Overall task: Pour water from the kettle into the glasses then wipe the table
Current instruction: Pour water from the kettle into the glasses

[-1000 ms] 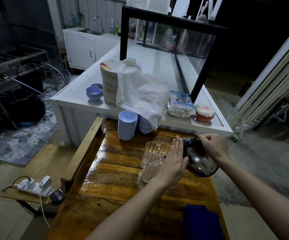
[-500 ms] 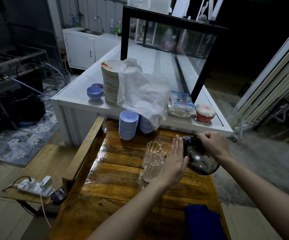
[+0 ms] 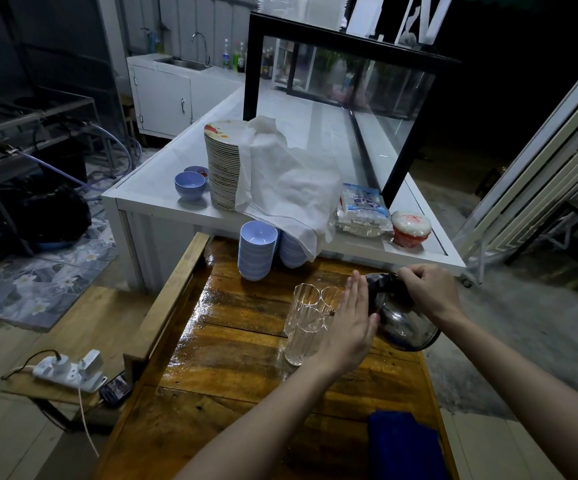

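Three clear ribbed glasses (image 3: pixel 304 320) stand close together on the wet wooden table (image 3: pixel 232 344). A shiny metal kettle (image 3: pixel 405 324) is tilted toward them, its thin spout over the nearest glass. My right hand (image 3: pixel 427 289) grips the kettle's dark handle at the top. My left hand (image 3: pixel 351 323) is flat, fingers straight, pressed against the kettle's left side between kettle and glasses. A dark blue cloth (image 3: pixel 403 445) lies at the table's near right edge.
Two stacks of blue bowls (image 3: pixel 258 249) stand at the table's far end. Behind, a white counter (image 3: pixel 163 199) holds a tall plate stack (image 3: pixel 223 164), a white cloth, a bag and a red tub. A power strip (image 3: pixel 69 370) lies on a bench at left.
The kettle, with both hands on it, has risen slightly and tilted a little more toward the glasses. The glasses have stayed in place.
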